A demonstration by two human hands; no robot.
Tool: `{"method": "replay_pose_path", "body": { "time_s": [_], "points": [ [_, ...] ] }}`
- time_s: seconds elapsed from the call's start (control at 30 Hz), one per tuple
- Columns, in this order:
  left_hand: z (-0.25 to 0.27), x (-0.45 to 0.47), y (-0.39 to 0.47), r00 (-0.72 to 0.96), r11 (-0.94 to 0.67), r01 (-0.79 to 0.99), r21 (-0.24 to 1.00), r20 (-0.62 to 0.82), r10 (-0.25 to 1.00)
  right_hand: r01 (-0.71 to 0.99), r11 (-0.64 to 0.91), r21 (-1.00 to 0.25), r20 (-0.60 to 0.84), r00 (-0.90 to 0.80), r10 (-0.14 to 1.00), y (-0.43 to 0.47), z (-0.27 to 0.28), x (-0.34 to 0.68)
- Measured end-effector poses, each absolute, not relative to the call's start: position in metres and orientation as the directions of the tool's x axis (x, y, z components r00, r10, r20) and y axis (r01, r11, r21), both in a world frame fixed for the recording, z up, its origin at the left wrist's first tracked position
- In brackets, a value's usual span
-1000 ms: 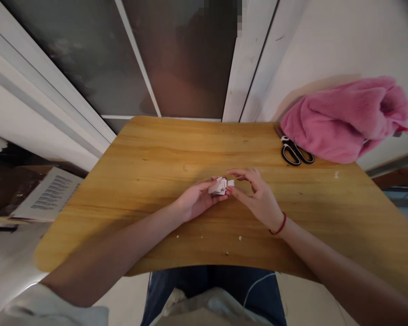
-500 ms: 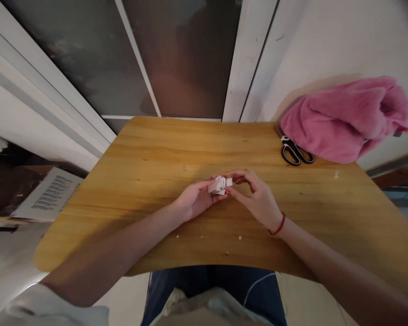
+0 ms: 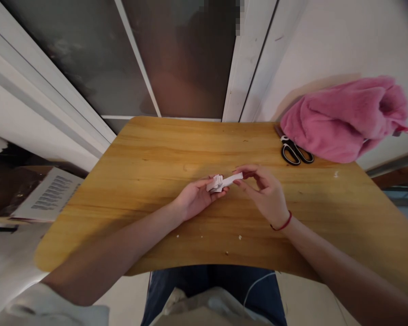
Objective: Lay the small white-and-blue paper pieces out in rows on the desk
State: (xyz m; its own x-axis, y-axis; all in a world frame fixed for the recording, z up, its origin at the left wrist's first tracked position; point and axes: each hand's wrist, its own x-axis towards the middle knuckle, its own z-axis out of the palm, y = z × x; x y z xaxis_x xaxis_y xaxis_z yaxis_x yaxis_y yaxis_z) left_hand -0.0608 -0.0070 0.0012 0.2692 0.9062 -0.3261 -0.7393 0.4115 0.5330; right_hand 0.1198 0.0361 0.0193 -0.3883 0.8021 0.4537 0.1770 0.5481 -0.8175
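Note:
Above the middle of the wooden table (image 3: 149,158), my left hand (image 3: 195,199) is closed around a small bundle of white paper strips (image 3: 215,183). One paper strip (image 3: 231,179) sticks out of the bundle to the right. Its far end is pinched between the thumb and fingers of my right hand (image 3: 267,192), which has a red cord at the wrist. The strip's left end still meets the bundle. How many strips the left hand holds cannot be made out.
Black-handled scissors (image 3: 295,151) lie at the back right, blades partly under a pink plush cloth (image 3: 343,120). White crumbs (image 3: 240,237) dot the tabletop near its front edge. A cardboard box (image 3: 51,194) stands left of the table; a glazed door (image 3: 187,59) rises behind.
My right hand has moved a little to the right, drawing one paper strip partway out of the bundle. My left hand has stayed almost in place.

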Motion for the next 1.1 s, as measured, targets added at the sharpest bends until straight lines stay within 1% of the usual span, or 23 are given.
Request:
{"method": "replay_pose_path", "body": {
  "time_s": [0.1, 0.2, 0.33, 0.47, 0.53, 0.67, 0.87, 1.1],
  "points": [
    [0.002, -0.060, -0.008, 0.269, 0.409, -0.727, 0.551, -0.319, 0.909, 0.130, 0.555, -0.822, 0.493, -0.328, 0.806, 0.033, 0.021, 0.120],
    [0.004, -0.058, -0.009, 0.303, 0.415, -0.698, 0.584, -0.285, 0.910, 0.141, 0.571, -0.809, 0.512, -0.308, 0.802, 0.029, 0.020, 0.119],
    [0.005, -0.056, -0.011, 0.357, 0.448, -0.693, 0.566, -0.270, 0.894, 0.224, 0.647, -0.729, 0.527, -0.419, 0.739, 0.025, 0.017, 0.114],
    [0.003, -0.056, -0.011, 0.331, 0.440, -0.718, 0.539, -0.291, 0.898, 0.274, 0.700, -0.660, 0.485, -0.556, 0.675, 0.023, 0.016, 0.110],
    [0.002, -0.057, -0.011, 0.322, 0.429, -0.719, 0.547, -0.284, 0.903, 0.290, 0.704, -0.648, 0.467, -0.580, 0.668, 0.022, 0.016, 0.110],
    [0.002, -0.057, -0.010, 0.315, 0.412, -0.704, 0.579, -0.265, 0.911, 0.324, 0.708, -0.627, 0.466, -0.572, 0.675, 0.023, 0.012, 0.110],
    [0.004, -0.055, -0.012, 0.342, 0.436, -0.671, 0.600, -0.271, 0.900, 0.335, 0.692, -0.639, 0.436, -0.584, 0.685, 0.024, 0.006, 0.107],
    [0.007, -0.054, -0.013, 0.334, 0.424, -0.695, 0.580, -0.261, 0.906, 0.315, 0.662, -0.680, 0.451, -0.533, 0.716, 0.025, 0.010, 0.109]
  ]
}}
